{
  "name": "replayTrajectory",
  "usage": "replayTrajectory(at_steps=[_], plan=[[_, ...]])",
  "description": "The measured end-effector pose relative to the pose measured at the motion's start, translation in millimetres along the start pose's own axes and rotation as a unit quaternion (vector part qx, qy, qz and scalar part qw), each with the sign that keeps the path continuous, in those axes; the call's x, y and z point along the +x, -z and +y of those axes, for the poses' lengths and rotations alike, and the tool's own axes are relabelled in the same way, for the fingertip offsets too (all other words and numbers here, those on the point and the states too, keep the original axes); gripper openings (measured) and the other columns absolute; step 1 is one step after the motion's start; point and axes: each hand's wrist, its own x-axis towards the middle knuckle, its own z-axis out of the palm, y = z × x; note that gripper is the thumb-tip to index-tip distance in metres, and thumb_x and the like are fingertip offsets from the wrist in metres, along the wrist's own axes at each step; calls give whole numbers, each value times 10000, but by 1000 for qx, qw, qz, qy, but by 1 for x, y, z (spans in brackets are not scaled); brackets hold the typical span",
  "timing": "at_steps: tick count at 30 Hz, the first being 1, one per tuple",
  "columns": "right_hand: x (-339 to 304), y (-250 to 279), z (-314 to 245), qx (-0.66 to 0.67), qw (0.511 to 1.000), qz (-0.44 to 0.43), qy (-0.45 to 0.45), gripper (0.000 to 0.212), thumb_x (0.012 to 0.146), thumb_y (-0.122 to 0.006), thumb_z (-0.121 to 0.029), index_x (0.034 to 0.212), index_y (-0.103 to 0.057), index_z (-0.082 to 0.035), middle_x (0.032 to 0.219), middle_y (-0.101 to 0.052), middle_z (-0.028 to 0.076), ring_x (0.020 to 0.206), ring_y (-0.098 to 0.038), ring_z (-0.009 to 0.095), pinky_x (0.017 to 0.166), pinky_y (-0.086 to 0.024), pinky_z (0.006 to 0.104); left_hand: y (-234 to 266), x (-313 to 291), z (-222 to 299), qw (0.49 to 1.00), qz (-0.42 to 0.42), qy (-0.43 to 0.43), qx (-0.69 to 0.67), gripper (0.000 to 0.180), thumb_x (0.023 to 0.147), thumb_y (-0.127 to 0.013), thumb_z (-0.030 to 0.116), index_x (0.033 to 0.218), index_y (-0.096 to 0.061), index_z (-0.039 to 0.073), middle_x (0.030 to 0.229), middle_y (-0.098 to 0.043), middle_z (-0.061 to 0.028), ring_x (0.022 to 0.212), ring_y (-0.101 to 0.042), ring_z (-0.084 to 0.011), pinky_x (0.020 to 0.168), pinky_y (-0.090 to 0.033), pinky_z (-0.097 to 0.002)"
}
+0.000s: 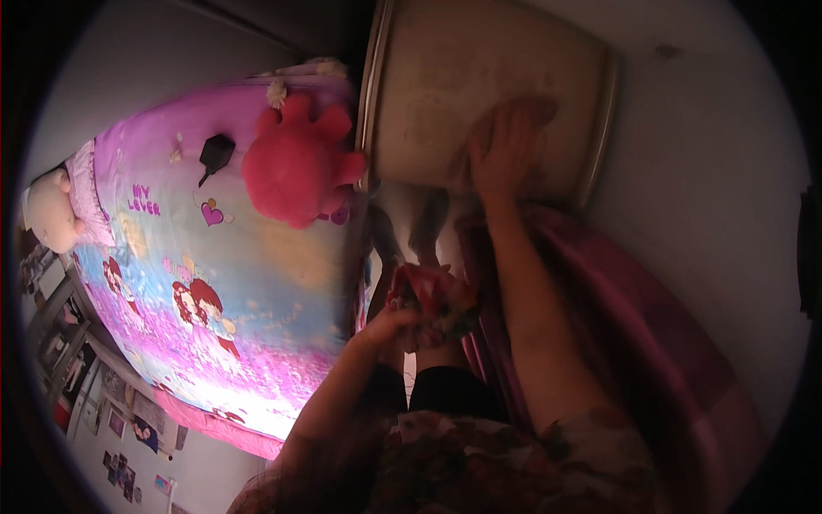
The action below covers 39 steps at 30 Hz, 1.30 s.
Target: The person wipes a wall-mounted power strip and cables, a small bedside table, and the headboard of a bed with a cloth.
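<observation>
My right hand (pixel 507 147) lies flat, fingers spread, on the worn beige top of a small cabinet (pixel 445 77) with a metal rim; nothing shows in it. My right forearm runs down from it toward my body. My left hand (pixel 390 327) is lower, in the middle of the view, closed around a crumpled red floral cloth (pixel 435 300). The cloth hangs in the narrow gap between the bed and the cabinet. Blur hides the fingers' exact hold.
A bed with a pink and purple cartoon sheet (pixel 214 283) fills the left. On it lie a red plush toy (pixel 295 167), a small black object (pixel 214 154) and a beige plush (pixel 51 210). Magenta fabric (pixel 634 334) drapes at the right. Small pictures (pixel 128 454) hang on a wall at lower left.
</observation>
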Motion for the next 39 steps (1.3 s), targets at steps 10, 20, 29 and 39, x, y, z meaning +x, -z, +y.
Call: replayTrajectory(at_steps=[10, 20, 29, 39], plan=[[151, -29, 74, -21, 989, 108, 99, 580, 715, -594, -103, 1263, -417, -42, 1302, -404, 164, 1208, -364, 346, 1017, -298, 387, 9, 14, -11, 999, -13, -13, -40, 368, 714, -576, -13, 1060, -516, 97, 957, -580, -80, 860, -578, -220, 685, -484, -335], [14, -36, 10, -30, 989, 13, 147, 388, 795, -557, -271, 1086, -526, -16, 1307, -376, 219, 1207, -366, 336, 981, -321, 432, 35, 2, -39, 987, -82, 63, -126, 422, 720, -566, -17, 1111, -458, 97, 914, -555, -57, 782, -558, -209, 627, -472, -341], [148, -17, 36, -26, 988, 143, 57, 365, 818, -422, -184, 1130, -522, -23, 1201, -483, 183, 1139, -416, 342, 976, -287, 433, 20, 13, -41, 994, -47, 19, -93, 244, 767, -530, -14, 989, -481, 75, 887, -532, -94, 729, -533, -193, 575, -439, -255], [162, -34, -70, 87, 971, 152, 161, 348, 725, -552, -158, 1047, -559, -27, 1146, -502, 176, 1104, -442, 327, 952, -331, 452, 21, 20, -51, 989, -106, 50, -87, 278, 736, -578, 30, 1000, -498, 68, 844, -568, -78, 735, -569, -205, 604, -465, -283]])
